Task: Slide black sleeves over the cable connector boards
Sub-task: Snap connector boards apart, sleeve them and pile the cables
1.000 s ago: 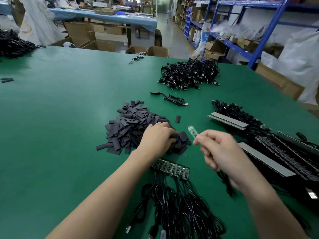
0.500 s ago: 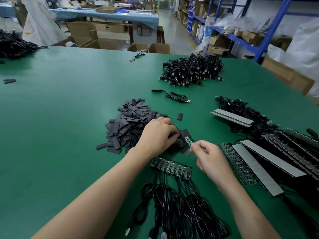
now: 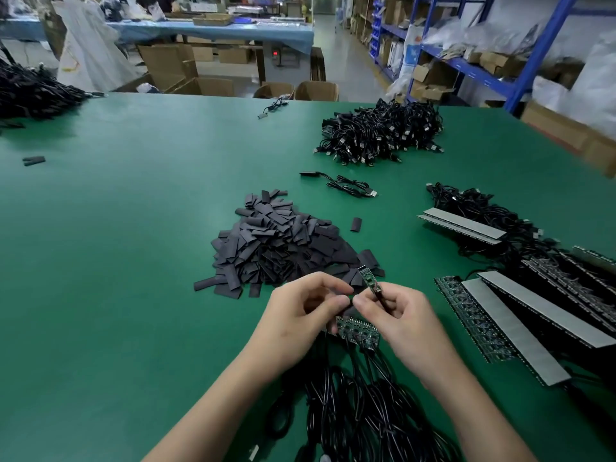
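Hands meet just above the near part of the green table. Look at the right hand: thumb and forefinger are closed on a small green connector board at its cable end. The board tilts up and away over the near rim of the pile. Over to the left hand, curled, with thumb and forefinger pressed on a black sleeve. Only a dark sliver of it shows, right against the right fingertips and lower than the board, not yet on it.

Beneath both hands lies a row of bare boards, side by side, with their black cables bunched toward the camera. Just beyond the hands is the big pile of sleeves, flat black pieces heaped loosely. 1 stray sleeve sits apart on its right.

Further back there is 1 coiled cable on its own, then a heap of plugged cables. On the right, long panels of boards lie with grey strips across them and tangled leads behind. Far left, there is another dark cable heap, and 2 sleeves by themselves.

Past the far edge stand open cardboard boxes, but their insides are hidden from here. Blue racks on the right carry more cartons and plastic bags.
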A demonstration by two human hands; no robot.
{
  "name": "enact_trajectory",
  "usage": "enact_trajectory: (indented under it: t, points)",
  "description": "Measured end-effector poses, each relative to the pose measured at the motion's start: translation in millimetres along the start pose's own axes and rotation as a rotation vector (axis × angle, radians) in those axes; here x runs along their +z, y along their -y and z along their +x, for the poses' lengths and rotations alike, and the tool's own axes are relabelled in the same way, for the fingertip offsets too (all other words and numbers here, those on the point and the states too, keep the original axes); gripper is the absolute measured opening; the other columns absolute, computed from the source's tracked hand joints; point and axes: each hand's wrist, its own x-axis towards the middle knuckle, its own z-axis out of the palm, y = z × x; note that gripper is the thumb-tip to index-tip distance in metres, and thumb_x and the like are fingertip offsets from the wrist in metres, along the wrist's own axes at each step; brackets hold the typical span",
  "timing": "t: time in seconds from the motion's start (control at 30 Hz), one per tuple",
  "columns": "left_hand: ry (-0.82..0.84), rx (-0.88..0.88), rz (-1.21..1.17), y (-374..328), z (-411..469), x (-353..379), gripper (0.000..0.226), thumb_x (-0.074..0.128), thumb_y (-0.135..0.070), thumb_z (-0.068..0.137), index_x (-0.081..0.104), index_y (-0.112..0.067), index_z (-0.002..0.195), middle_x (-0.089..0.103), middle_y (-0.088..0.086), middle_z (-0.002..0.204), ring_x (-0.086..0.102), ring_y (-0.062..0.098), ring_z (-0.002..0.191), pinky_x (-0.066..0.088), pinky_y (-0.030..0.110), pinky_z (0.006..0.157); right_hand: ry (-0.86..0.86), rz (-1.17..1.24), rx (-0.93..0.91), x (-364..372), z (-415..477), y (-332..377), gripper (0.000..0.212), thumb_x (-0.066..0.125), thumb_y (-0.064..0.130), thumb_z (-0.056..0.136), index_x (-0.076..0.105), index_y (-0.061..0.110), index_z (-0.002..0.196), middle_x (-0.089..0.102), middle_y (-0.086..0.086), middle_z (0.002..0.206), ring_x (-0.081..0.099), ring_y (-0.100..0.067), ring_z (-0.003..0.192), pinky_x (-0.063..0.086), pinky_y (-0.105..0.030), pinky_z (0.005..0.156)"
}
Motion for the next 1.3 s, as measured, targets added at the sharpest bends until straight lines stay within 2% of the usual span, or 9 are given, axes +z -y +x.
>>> enact_trajectory:
  t: [0.03, 0.1, 0.23, 0.33, 0.53, 0.67, 0.8, 0.97, 1.3]
  points:
    - [-0.007, 0.020, 0.027, 0.7, -1.6, 0.3, 0.012, 0.073, -0.018, 0.095, 0.073, -0.030, 0.098, 0.071, -0.006, 0.075, 0.066, 0.008, 0.066, 0.052, 0.022, 0.070, -0.014, -0.003, 0.010, 0.1, 0.1, -1.6, 0.014, 0.070, 0.030, 0.095, 0.075, 0.024, 0.084, 0.074, -0.006, 0.078, 0.067, -0.013, 0.072, 0.053, -0.042, 0.073]
    - [-0.007, 0.107, 0.166, 2.8, -3.9, -1.3, 0.017, 0.082, -0.027, 0.086, 0.076, -0.033, 0.101, 0.074, -0.015, 0.088, 0.069, 0.004, 0.079, 0.051, 0.018, 0.074, -0.035, -0.007, 0.025, -0.3, 0.6, -4.9, 0.016, 0.068, 0.036, 0.092, 0.074, 0.025, 0.083, 0.073, -0.007, 0.077, 0.063, -0.011, 0.071, 0.052, -0.041, 0.073]
    - [-0.093, 0.213, 0.345, 6.0, -3.2, -4.8, 0.024, 0.087, -0.028, 0.080, 0.078, -0.031, 0.103, 0.073, -0.024, 0.096, 0.067, -0.002, 0.090, 0.045, 0.009, 0.079, -0.005, 0.023, 0.037, 1.7, -0.3, -7.7, 0.024, 0.062, 0.049, 0.091, 0.072, 0.027, 0.088, 0.058, 0.015, 0.059, 0.049, 0.003, 0.055, 0.037, -0.014, 0.056]
    - [-0.179, 0.123, 0.237, 8.4, -1.1, -8.7, 0.024, 0.087, -0.024, 0.079, 0.079, -0.037, 0.097, 0.074, -0.024, 0.093, 0.063, -0.003, 0.077, 0.047, 0.011, 0.073, -0.025, 0.024, 0.070, 1.8, -0.3, -7.9, 0.041, 0.047, 0.066, 0.090, 0.070, 0.032, 0.095, 0.041, 0.012, 0.060, 0.039, -0.006, 0.055, 0.034, -0.027, 0.058]
    - [-0.217, 0.016, 0.088, 14.4, 0.5, -17.6, 0.023, 0.086, -0.027, 0.079, 0.079, -0.041, 0.095, 0.078, -0.014, 0.089, 0.068, 0.006, 0.076, 0.055, 0.023, 0.074, 0.034, -0.173, 0.024, -6.7, -3.4, -4.1, 0.048, 0.037, 0.062, 0.093, 0.068, 0.028, 0.080, 0.042, -0.007, 0.060, 0.043, -0.014, 0.057, 0.036, -0.035, 0.057]
    - [-0.175, 0.054, 0.064, 13.1, -0.1, -15.9, 0.019, 0.082, -0.038, 0.075, 0.080, -0.039, 0.094, 0.078, -0.014, 0.090, 0.072, 0.008, 0.082, 0.056, 0.020, 0.079, 0.160, -0.143, 0.034, -8.5, -4.2, -2.8, 0.049, 0.040, 0.059, 0.092, 0.068, 0.024, 0.072, 0.046, 0.003, 0.057, 0.047, -0.012, 0.059, 0.039, -0.035, 0.060]
    - [-0.142, 0.069, 0.048, 13.0, -0.8, -15.3, 0.017, 0.081, -0.035, 0.075, 0.080, -0.035, 0.092, 0.078, -0.012, 0.088, 0.073, 0.007, 0.083, 0.055, 0.017, 0.080, 0.209, -0.101, 0.066, -10.9, -3.1, -5.9, 0.049, 0.042, 0.059, 0.092, 0.068, 0.023, 0.071, 0.045, 0.005, 0.056, 0.048, -0.012, 0.059, 0.039, -0.028, 0.061]
    - [-0.124, 0.070, 0.023, 11.9, -1.4, -15.3, 0.016, 0.082, -0.033, 0.075, 0.081, -0.035, 0.091, 0.079, -0.012, 0.087, 0.074, 0.006, 0.083, 0.054, 0.015, 0.079, 0.247, -0.069, 0.083, -13.0, -3.5, -7.7, 0.049, 0.044, 0.058, 0.093, 0.067, 0.020, 0.070, 0.041, 0.002, 0.058, 0.042, -0.017, 0.059, 0.036, -0.036, 0.061]
    - [-0.054, 0.139, 0.147, 15.0, -1.2, -17.8, 0.022, 0.086, -0.020, 0.079, 0.080, -0.031, 0.097, 0.078, -0.014, 0.092, 0.074, 0.012, 0.089, 0.057, 0.025, 0.085, 0.302, 0.007, 0.116, -14.0, -3.3, -3.1, 0.047, 0.048, 0.056, 0.088, 0.063, 0.020, 0.062, 0.031, -0.002, 0.058, 0.030, -0.021, 0.059, 0.029, -0.035, 0.058]
